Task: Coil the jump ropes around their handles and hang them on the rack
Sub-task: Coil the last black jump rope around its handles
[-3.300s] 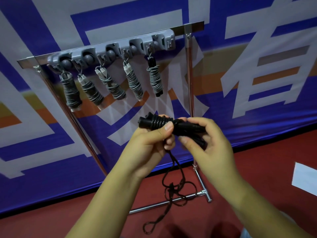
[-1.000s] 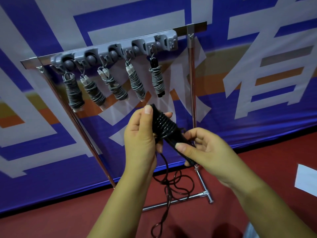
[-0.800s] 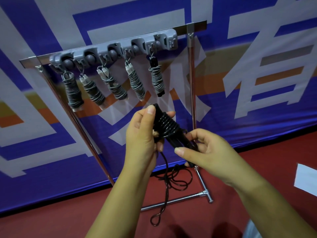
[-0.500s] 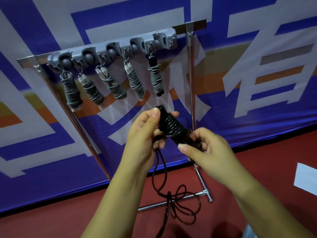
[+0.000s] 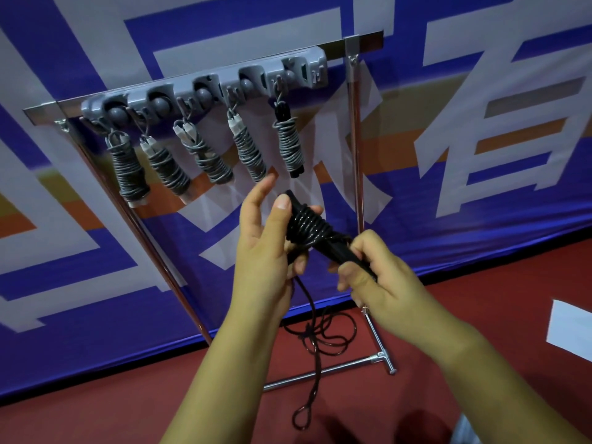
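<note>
I hold the black jump rope handles (image 5: 315, 233) in front of the rack, tilted with the top end up-left. Several turns of black rope are wound round their upper half. My left hand (image 5: 266, 245) holds the coiled upper part, thumb on top and forefinger stretched out. My right hand (image 5: 374, 274) grips the lower end of the handles. The loose black rope (image 5: 320, 334) hangs down in loops toward the floor. Several coiled grey jump ropes (image 5: 250, 152) hang from the grey hook strip (image 5: 205, 91) on the metal rack (image 5: 355, 133).
A blue, white and orange banner (image 5: 480, 123) hangs behind the rack. The floor (image 5: 432, 363) is dark red. The rack's foot bar (image 5: 336, 370) lies on it below my hands. A white sheet (image 5: 573, 328) lies at the right edge.
My hands have kept winding the black rope round the handles. The handles went from level to tilted, the left forefinger has stretched out, and the hanging rope loops swing below.
</note>
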Available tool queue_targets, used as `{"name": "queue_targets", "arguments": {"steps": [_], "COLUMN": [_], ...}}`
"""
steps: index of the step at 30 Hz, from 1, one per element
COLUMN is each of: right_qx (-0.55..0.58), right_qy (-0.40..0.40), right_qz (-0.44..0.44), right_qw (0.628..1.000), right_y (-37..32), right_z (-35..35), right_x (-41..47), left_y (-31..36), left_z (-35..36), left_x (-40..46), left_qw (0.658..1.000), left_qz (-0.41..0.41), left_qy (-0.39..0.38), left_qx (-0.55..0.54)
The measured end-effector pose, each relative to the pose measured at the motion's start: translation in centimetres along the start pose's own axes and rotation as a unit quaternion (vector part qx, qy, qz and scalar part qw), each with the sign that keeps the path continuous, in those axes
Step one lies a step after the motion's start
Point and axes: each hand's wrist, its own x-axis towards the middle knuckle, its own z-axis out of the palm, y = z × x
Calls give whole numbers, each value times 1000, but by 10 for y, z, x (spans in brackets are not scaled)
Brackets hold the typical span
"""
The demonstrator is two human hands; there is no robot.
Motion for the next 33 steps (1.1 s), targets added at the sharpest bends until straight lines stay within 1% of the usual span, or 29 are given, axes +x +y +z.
{"name": "queue_targets", "arguments": {"steps": [3, 5, 7, 11, 14, 16, 19, 21, 24, 26, 29, 33], "right_qx": [109, 176, 209, 267, 269, 247, 206, 241, 321, 334, 337, 351], "right_qy": [-14, -29, -48, -94, -95, -62, 26, 92, 196, 225, 244, 253], "right_qz": [6, 3, 3, 28, 47, 61, 75, 68, 69, 77, 86, 87], "right_qw": [994, 984, 977, 959, 957, 965, 975, 964, 924, 912, 905, 897], "right_y": [-3, -4, -6, -9, -10, -8, -7, -11, -15, -17, -18, -22], "right_z": [1, 2, 2, 0, 3, 5, 7, 9, 7, 9, 15, 18], "right_x": [1, 1, 0, -2, -4, -2, 2, 4, 7, 6, 4, 3], "left_y": [3, 4, 4, 2, 2, 3, 2, -2, -7, -11, -14, -11], "left_z": [1, 3, 4, 2, 1, 1, 0, -2, -5, -8, -12, -13], "left_x": [-1, 0, 1, -1, -2, -2, -2, -1, 0, -2, -6, -10], "left_qw": [999, 997, 996, 997, 996, 995, 994, 996, 998, 996, 990, 980], "left_qz": [25, 36, 41, 41, 49, 60, 65, 43, -33, -79, -127, -163], "left_qy": [-24, -22, -17, -30, -29, -15, -2, 1, -10, -30, -66, -115], "left_qx": [40, 62, 75, 59, 63, 78, 92, 81, 53, 43, 12, -5]}}
